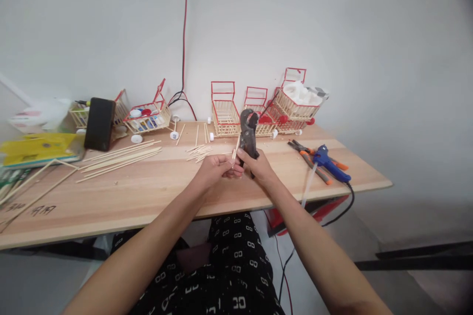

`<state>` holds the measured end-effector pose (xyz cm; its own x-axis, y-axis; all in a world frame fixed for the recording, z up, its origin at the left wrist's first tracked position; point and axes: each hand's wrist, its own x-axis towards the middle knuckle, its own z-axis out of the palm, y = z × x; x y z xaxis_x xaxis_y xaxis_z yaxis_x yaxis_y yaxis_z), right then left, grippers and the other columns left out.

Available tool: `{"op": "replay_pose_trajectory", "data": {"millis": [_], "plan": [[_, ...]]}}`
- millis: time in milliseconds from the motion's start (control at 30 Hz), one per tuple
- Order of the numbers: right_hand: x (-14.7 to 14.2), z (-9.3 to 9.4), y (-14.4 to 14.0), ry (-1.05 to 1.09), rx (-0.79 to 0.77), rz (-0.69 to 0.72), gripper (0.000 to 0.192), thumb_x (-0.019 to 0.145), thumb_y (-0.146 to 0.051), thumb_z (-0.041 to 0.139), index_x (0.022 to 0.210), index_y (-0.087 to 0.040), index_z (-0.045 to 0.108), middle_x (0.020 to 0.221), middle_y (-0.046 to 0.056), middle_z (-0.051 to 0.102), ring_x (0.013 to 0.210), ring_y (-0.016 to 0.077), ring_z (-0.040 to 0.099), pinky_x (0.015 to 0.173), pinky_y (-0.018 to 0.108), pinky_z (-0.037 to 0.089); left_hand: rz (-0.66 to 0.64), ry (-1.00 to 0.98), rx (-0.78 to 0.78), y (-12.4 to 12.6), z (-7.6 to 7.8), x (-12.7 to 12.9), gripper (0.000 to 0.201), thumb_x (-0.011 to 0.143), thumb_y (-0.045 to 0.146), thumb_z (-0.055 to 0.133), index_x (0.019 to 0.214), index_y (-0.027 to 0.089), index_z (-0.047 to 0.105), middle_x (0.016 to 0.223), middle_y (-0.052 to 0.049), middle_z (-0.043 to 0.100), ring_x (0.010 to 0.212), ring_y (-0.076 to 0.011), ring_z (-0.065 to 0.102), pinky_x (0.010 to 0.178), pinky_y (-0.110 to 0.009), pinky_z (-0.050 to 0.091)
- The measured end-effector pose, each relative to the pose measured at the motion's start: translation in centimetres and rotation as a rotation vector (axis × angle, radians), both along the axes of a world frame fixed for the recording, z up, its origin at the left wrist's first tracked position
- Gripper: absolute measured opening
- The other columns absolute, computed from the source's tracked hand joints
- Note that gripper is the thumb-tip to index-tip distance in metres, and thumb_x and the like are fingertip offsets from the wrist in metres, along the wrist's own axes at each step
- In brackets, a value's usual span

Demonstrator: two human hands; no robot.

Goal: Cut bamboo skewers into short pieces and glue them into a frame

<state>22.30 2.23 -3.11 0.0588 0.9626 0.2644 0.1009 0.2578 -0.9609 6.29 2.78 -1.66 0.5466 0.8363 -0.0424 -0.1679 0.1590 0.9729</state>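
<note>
Right hand (258, 165) grips cutters (249, 135); left hand (218, 167) pinches a stick (235, 150).

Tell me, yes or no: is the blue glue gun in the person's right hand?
No, the blue glue gun lies on the table, while the right hand grips dark pliers.

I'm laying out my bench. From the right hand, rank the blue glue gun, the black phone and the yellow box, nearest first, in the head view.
From the right hand:
1. blue glue gun, just to its right.
2. black phone, far left, standing.
3. yellow box, at the left edge.
</note>
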Motion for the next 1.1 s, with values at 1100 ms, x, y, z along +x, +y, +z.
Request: {"op": "replay_pose_trajectory", "data": {"millis": [1100], "plan": [[-0.1, 0.1, -0.1, 0.212, -0.099, 0.115, 0.032, 0.070, -0.047, 0.071, 0.061, -0.018, 0.060, 0.055, -0.001, 0.059, 0.050, 0.0117, 0.053, 0.051, 0.024, 0.045, 0.271, 0.454, 0.769, -0.8, 0.2, -0.8, 0.011, 0.078, 0.028, 0.066, 0.071, 0.025, 0.074, 0.081, -0.004, 0.073, 0.078, -0.0222, 0.061, 0.080, -0.030, 0.039]]}}
